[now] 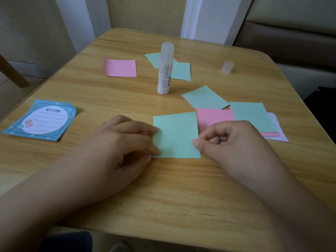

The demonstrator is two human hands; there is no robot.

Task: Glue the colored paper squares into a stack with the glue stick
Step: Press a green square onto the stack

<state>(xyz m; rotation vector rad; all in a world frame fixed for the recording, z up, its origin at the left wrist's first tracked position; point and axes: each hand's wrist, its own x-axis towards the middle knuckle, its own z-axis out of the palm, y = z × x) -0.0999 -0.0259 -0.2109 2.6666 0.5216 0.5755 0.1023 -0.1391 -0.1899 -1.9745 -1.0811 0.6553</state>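
The left hand [125, 140] lies on the wooden desk [181, 188] with its fingers nearly straight, their tips resting on the left edge of a green paper square [175, 135] that lies flat near the front middle; this grip is loose and holds nothing. The right hand [229, 140] is curled into a narrow grip, its thumb tip meeting the square's right edge just above the lower right corner, and whether thumb and forefinger truly pinch the paper cannot be told. Just right of this square lies a pink square [214, 117], partly under the right hand, and beyond it a heap where another green square [252, 117] lies over a pink sheet and a pale lilac sheet [278, 128]. A further green square [205, 97], turned at an angle, sits just behind the pink one, its corner overlapping it. Farther back, near the middle of the desk, the glue stick [165, 70] stands upright with its cap on, a barcode label on its white body. Behind it two green squares [181, 70] overlap, one partly hidden by the stick. A lone pink square [120, 67] lies to the left of these, its left edge curled up. A small translucent cap [227, 67] stands well apart at the right rear. At the left edge lies a blue lined memo card [41, 120] with a white oval.
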